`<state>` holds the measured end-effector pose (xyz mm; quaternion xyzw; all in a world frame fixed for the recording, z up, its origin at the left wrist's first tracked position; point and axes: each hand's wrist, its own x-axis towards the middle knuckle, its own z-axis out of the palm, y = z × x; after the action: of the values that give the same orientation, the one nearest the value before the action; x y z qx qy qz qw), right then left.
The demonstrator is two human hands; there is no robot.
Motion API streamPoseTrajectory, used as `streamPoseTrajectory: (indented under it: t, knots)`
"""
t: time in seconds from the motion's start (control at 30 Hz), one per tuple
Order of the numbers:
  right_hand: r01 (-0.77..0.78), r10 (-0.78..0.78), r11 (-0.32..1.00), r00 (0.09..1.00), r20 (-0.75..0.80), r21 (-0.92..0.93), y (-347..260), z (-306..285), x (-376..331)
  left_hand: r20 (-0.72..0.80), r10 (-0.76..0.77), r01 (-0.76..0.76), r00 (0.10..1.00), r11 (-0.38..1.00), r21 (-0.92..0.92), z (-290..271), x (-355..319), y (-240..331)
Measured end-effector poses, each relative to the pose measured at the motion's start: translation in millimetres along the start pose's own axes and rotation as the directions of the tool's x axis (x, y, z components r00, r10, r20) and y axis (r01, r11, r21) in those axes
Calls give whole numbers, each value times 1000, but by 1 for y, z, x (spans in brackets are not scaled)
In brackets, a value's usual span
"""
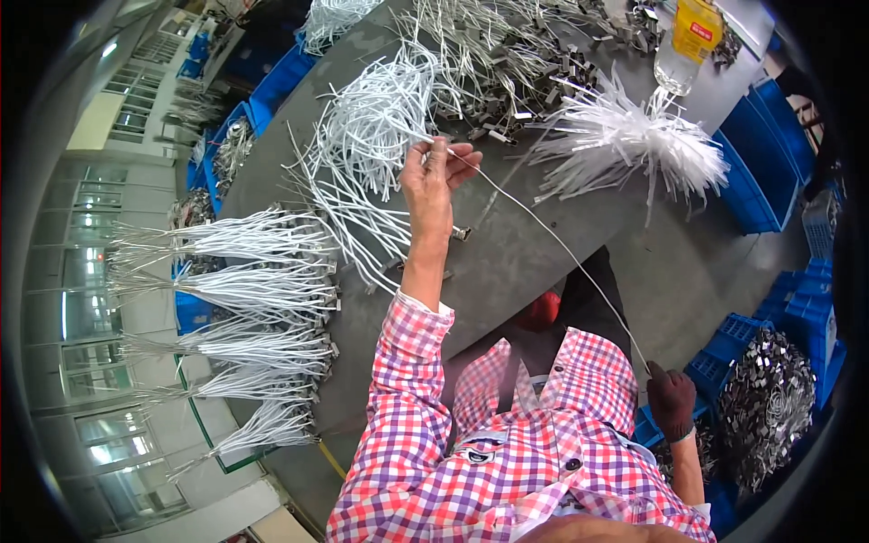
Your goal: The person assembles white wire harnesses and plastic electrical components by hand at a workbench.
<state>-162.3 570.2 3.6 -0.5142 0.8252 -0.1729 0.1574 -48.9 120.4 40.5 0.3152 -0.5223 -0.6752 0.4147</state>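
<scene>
Cord (561, 244): one white strand, stretched taut from my left hand over the desk down to my right hand at my side.
Left hand (433, 176): pinched shut on the cord's far end, beside the loose pile (371, 127) it seems drawn from.
Right hand (672, 398): gloved, closed on the near end, likely to keep the strand straight.
Desk (507, 253): grey; bundles (262, 299) fanned along its left edge.
Unclear: clip heap (543, 72), bottle (688, 41) cut off; bins (769, 398) partly hidden.

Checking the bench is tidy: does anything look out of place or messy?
Mostly orderly: tied wire bundles lie in a row. Odd one out: a plastic bottle among metal clips at the table's far edge.
</scene>
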Motion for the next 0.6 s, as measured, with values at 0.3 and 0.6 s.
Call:
streamPoseTrajectory:
  t: [0.3, 0.6]
  knots:
    - [-54, 90, 899, 994, -63, 435, -42, -1, 48, 290, -374, 394, 881, 919, -13, 13, -97, -36]
    - [275, -189, 782, 960, -207, 560, -107, -2, 148, 275, -381, 404, 883, 914, -31, 21, -169, -34]
